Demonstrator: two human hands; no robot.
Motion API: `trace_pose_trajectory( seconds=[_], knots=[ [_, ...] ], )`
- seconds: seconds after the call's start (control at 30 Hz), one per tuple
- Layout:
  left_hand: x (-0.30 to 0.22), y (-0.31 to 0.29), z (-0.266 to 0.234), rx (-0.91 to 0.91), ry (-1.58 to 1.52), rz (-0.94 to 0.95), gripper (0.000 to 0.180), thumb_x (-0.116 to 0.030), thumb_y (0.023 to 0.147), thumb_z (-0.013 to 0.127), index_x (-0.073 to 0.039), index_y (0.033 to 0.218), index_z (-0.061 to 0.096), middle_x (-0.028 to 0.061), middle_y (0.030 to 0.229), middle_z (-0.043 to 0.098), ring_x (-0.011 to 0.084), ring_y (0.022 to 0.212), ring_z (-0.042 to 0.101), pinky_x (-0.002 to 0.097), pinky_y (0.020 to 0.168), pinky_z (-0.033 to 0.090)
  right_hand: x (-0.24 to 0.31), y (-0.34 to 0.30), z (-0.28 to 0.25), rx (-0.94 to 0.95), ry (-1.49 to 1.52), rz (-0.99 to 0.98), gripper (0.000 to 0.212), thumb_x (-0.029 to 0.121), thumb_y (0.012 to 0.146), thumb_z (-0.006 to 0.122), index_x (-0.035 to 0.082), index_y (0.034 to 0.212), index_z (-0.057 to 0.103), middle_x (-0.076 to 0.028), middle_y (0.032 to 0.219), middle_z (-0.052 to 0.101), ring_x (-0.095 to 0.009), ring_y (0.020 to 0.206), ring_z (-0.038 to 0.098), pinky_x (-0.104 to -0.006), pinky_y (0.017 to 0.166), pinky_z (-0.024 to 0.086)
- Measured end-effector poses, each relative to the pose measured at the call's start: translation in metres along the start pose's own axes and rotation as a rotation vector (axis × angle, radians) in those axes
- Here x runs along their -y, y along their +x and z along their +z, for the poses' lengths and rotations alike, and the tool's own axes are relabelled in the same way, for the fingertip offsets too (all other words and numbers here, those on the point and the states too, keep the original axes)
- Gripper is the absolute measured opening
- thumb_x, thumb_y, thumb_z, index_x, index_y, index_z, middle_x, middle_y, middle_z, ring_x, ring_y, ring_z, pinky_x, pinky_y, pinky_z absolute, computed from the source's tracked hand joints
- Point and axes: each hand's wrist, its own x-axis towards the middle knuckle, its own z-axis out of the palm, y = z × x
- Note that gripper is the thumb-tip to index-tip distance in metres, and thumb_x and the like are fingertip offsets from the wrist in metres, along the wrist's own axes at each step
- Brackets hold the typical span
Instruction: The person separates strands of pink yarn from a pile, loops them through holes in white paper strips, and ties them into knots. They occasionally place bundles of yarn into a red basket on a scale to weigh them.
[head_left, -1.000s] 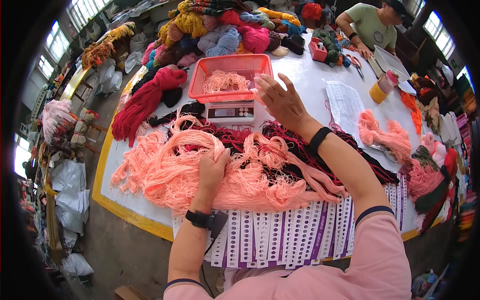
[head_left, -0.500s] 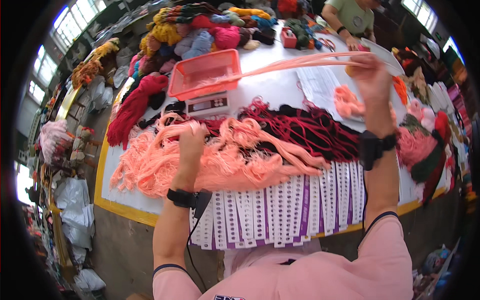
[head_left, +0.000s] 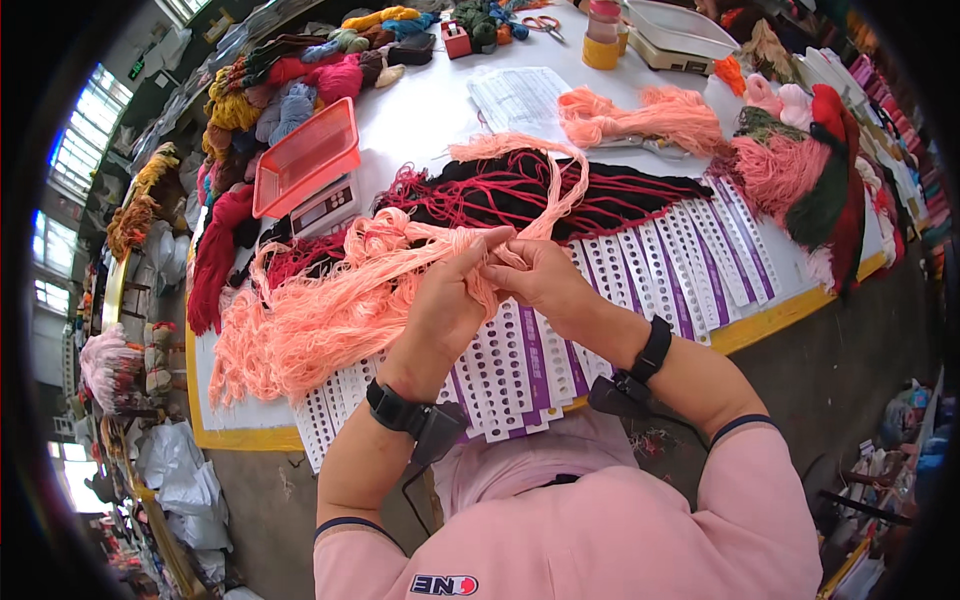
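You're in a yarn workshop: a long white table (head_left: 430,110) heaped with coloured skeins (head_left: 290,85), a weighing scale (head_left: 325,205) near its left edge, sample cards (head_left: 640,270) along the near edge.

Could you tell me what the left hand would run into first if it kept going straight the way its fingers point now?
Most likely the right hand: the left hand points up and right along the salmon yarn strand both hold, fingertips almost touching it. Depth is unclear.

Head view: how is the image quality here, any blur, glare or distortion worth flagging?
Head view: sharp around both hands and the salmon-pink yarn bundle; strong fisheye bending of the yellow-edged white table, black vignette at the corners; windows at left blown out; soft even daylight, no hard shadows.
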Motion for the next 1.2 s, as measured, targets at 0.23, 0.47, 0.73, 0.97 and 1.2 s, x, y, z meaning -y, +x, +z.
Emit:
trace_pose_trajectory(
  seconds=[0.23, 0.47, 0.73, 0.97, 1.2],
  knots=[
    [0.001, -0.014, 0.012, -0.045, 0.012, 0.035, 0.039, -0.024, 0.103, 0.042, 0.003, 0.131, 0.049, 0.017, 0.124, 0.058, 0.0266, 0.113, 0.059, 0.0449, 0.099, 0.047, 0.001, -0.01, -0.017, 0.065, 0.051, 0.004, 0.015, 0.023, 0.095, 0.064, 0.008, 0.097, 0.066, 0.004, 0.082, 0.061, -0.002, 0.072, 0.057, -0.0187, 0.056, 0.036],
    [0.001, -0.025, 0.031, -0.163, 0.226, 0.169, 0.035, -0.011, 0.096, 0.058, 0.005, 0.126, 0.054, 0.0103, 0.104, 0.065, 0.0164, 0.088, 0.064, 0.0303, 0.076, 0.051, 0.004, -0.019, -0.012, 0.069, 0.093, 0.0, 0.014, 0.019, 0.097, 0.061, 0.007, 0.09, 0.064, 0.005, 0.075, 0.056, -0.003, 0.064, 0.045, -0.0202, 0.057, 0.036],
    [-0.003, -0.032, 0.017, -0.073, 0.33, 0.167, 0.038, -0.006, 0.094, 0.06, 0.005, 0.129, 0.052, 0.0094, 0.1, 0.068, 0.0136, 0.085, 0.066, 0.028, 0.078, 0.053, 0.003, -0.023, -0.013, 0.051, 0.013, -0.084, 0.016, 0.018, 0.101, 0.055, 0.006, 0.091, 0.06, 0.003, 0.076, 0.057, -0.004, 0.066, 0.049, -0.0206, 0.061, 0.04],
    [0.0, -0.033, 0.025, -0.22, 0.406, 0.219, 0.031, -0.006, 0.093, 0.056, 0.006, 0.122, 0.059, 0.0089, 0.1, 0.068, 0.0134, 0.086, 0.066, 0.0271, 0.08, 0.053, -0.005, -0.019, -0.015, 0.0, -0.065, -0.17, 0.013, 0.017, 0.101, 0.054, 0.007, 0.096, 0.059, 0.003, 0.081, 0.06, -0.004, 0.072, 0.056, -0.0214, 0.064, 0.044],
    [0.0, -0.032, 0.006, -0.222, 0.277, 0.183, 0.03, -0.003, 0.095, 0.049, 0.006, 0.123, 0.058, 0.0073, 0.096, 0.067, 0.0127, 0.083, 0.065, 0.0295, 0.082, 0.055, -0.005, -0.02, -0.02, 0.097, 0.341, -0.029, 0.017, 0.019, 0.103, 0.049, 0.007, 0.096, 0.059, 0.001, 0.078, 0.061, -0.004, 0.066, 0.053, -0.0185, 0.06, 0.039]
  ],
)
